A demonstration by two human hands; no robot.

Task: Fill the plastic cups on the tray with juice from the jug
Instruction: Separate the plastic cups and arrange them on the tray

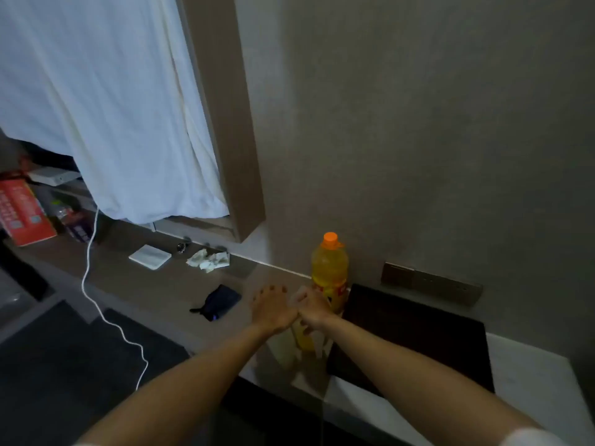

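Both arms reach fwd over the surface, hands meeting in front of the juice bottle, which stands upright w/ orange cap on, against the wall, just left of the dark tray. Left hand lies flat-ish, fingers straight and spread, nails dark. Right hand has fingers curled, touching the left one; can't tell if it grips anything. Below the hands something yellowish and see-thru, maybe stacked plastic cups, blurred, can't tell who holds it. Tray's top looks bare dark. Elsewhere on the surface: dark pouch, white cable, crumpled paper, white pad, red box far left. White curtain hangs above
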